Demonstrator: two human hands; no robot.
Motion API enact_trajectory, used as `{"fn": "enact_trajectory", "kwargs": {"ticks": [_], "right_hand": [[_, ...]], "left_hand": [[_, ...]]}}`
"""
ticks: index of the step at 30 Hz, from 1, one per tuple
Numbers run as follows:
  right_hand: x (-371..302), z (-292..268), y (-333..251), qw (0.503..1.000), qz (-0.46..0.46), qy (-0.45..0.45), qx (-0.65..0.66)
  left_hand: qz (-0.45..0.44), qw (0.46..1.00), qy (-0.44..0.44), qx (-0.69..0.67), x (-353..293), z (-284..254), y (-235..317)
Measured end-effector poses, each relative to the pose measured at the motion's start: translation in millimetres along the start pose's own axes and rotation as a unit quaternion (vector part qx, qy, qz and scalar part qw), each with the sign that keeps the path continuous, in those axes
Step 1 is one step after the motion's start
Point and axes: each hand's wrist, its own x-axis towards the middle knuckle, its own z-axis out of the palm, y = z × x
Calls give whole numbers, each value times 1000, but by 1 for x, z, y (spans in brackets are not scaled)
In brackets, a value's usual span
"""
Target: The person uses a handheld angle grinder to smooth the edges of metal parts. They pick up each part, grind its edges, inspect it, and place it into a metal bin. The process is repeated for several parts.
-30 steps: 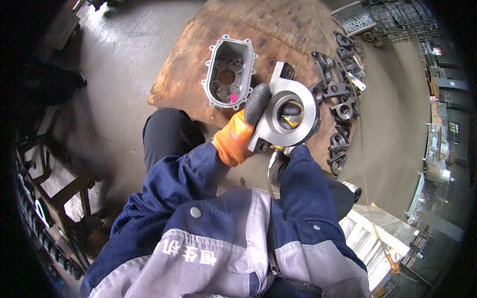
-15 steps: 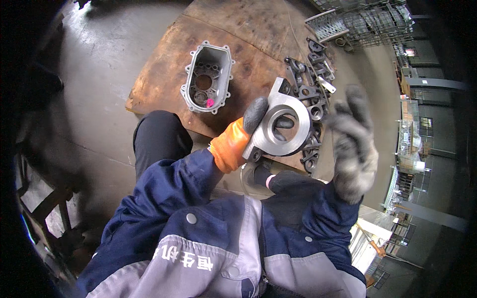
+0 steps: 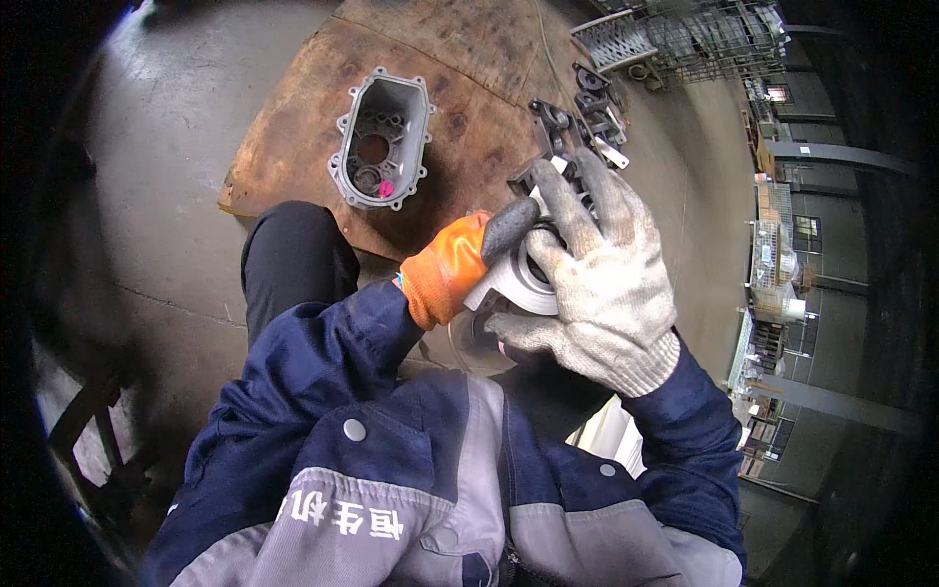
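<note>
Left hand [image 3: 450, 264] clamping ring-shaped metal part [image 3: 507, 290] by its edge, near wooden board [image 3: 279, 132]. Right hand [image 3: 611, 279], half a second ago raised clear to right, now spreading over ring; both hands now meeting at one piece. Right grip: cannot tell. Right hand hiding much of ring, some dark brackets [image 3: 599, 106]. Open metal box [image 3: 415, 125] sitting apart on board.

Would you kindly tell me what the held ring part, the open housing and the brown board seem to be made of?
Ring part: metal, possibly steel, judging by its smooth silvery face.
Housing: probably cast aluminium, being light grey, matt and thin-walled.
Board: apparently wood, perhaps plywood, worn, with brown, blotchy grain.
</note>
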Motion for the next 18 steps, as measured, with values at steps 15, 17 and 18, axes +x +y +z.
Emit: {"fn": "enact_trajectory", "kwargs": {"ticks": [15, 17, 18], "right_hand": [[-46, -36, 58, 796, 173, 228, 533], [-52, -34, 57, 784, 182, 225, 549], [-54, -34, 55, 775, 191, 222, 561]], "left_hand": [[-148, 835, -115, -518, -7, 11, -8], [-174, 871, -76, -452, -8, 10, -9], [-176, 886, -58, -424, -9, 10, -8]]}}
